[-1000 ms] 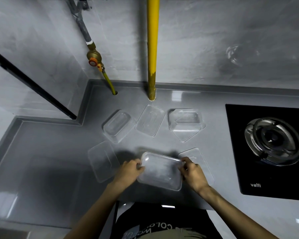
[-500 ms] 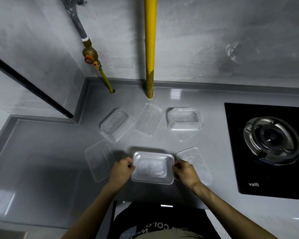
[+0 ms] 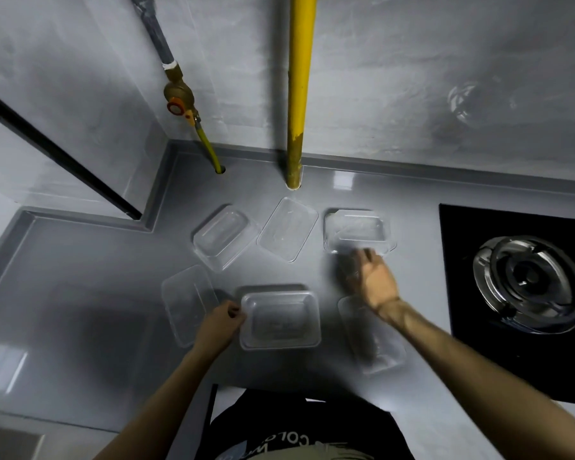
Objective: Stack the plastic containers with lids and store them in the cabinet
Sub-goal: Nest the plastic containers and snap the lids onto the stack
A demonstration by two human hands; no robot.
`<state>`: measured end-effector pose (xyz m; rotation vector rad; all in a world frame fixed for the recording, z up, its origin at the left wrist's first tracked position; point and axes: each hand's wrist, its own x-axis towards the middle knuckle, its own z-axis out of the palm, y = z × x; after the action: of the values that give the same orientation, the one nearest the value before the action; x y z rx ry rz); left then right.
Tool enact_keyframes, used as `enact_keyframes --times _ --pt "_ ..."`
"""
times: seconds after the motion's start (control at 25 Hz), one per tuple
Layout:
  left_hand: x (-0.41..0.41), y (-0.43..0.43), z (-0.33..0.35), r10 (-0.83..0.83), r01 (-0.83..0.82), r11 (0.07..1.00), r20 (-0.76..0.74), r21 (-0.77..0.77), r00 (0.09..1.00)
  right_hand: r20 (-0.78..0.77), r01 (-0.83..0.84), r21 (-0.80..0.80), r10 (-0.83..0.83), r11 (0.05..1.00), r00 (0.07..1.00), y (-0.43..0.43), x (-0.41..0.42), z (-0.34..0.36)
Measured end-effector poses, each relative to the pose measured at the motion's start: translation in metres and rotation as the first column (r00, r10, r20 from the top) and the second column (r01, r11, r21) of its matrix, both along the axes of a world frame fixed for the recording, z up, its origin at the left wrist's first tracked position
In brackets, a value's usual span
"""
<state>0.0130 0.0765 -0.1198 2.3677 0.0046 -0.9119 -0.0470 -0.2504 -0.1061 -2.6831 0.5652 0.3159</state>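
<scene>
Left hand (image 3: 220,322) grips the left edge of the near centre container (image 3: 280,319) on the counter (image 3: 80,293). Right hand (image 3: 374,278) is motion-blurred at the far right container (image 3: 356,231); its grasp cannot be determined. The right forearm partly covers a flat lid (image 3: 374,340).

Clear lidded container (image 3: 280,319) flat, nearest; others, lids scattered.

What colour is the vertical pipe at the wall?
Yellow pipe, seen in the head view.

- We see dim, grey light with soft glare patches on the counter (image 3: 80,293).
- Our right hand (image 3: 375,280) is motion-blurred.
- Wide-angle bending curves the edges.
</scene>
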Motion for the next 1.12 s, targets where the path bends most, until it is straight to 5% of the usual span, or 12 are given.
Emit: enact_keyframes --times 0.08,0.32,0.6,0.72,0.84,1.0,1.12 --pt "0.002 0.001 0.003 0.025 -0.024 0.999 0.044 -0.021 0.999 -0.01 -0.055 -0.17 0.054 0.984 0.998 -0.039 0.033 0.004" --pt "-0.005 0.003 0.015 0.198 -0.182 0.977 0.16 -0.108 0.967 -0.333 -0.205 -0.214 0.126 0.955 0.935 -0.09 0.089 -0.013" --pt "-0.002 -0.008 0.034 0.269 -0.222 0.932 0.135 -0.286 0.954 -0.077 -0.175 -0.189 0.163 0.966 0.984 -0.082 0.072 0.03" --pt "0.002 -0.03 0.044 0.135 -0.079 0.934 0.139 -0.348 0.981 -0.019 -0.147 0.134 0.15 0.98 0.988 -0.055 0.035 0.066" --pt "0.007 -0.056 0.058 -0.107 0.187 0.945 0.286 -0.269 0.952 -0.171 0.089 0.702 0.045 0.706 0.984 -0.016 -0.013 0.085" --pt "0.004 -0.069 0.072 -0.263 0.458 0.865 0.593 -0.205 0.761 -0.289 0.343 0.88 -0.203 0.328 0.936 0.035 -0.067 0.067" --pt "0.0 -0.062 0.082 -0.191 0.358 0.919 0.609 -0.164 0.77 -0.366 0.387 0.922 -0.263 0.032 0.893 0.067 -0.082 0.054"
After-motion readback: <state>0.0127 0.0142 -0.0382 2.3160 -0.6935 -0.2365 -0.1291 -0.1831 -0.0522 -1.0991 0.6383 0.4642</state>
